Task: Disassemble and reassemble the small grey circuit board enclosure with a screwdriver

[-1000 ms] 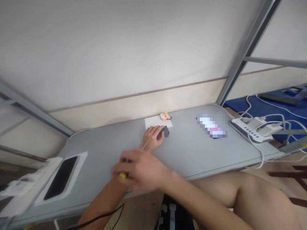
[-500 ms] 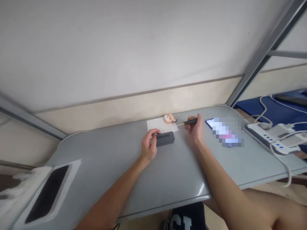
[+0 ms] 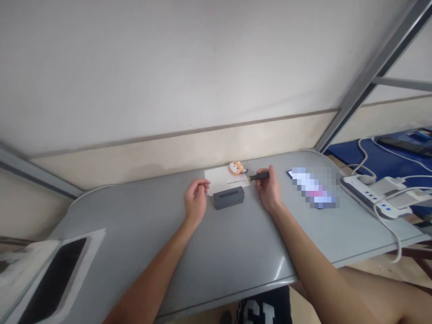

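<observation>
A dark grey box with a row of slots (image 3: 229, 198) rests on the grey table, at the near edge of a white paper (image 3: 216, 179). Left of the box and apart from it is my left hand (image 3: 196, 198), its fingers curled; whether anything small is between them is hidden. My right hand (image 3: 269, 191) holds a screwdriver (image 3: 259, 176) by its black handle, the thin shaft pointing left over the paper. An orange and white animal-faced object (image 3: 236, 168) with a small dark loop sits at the back of the paper.
A lit phone (image 3: 310, 186), partly pixelated, lies right of my right hand. Farther right is a white power strip (image 3: 374, 198) with plugs and cables. A black tablet-like object (image 3: 56, 281) lies on white sheets at the left front. A wall runs behind the table.
My left hand has let go of the grey box and moved left. My right hand and the screwdriver have shifted slightly left and down. The view has shifted a little.
</observation>
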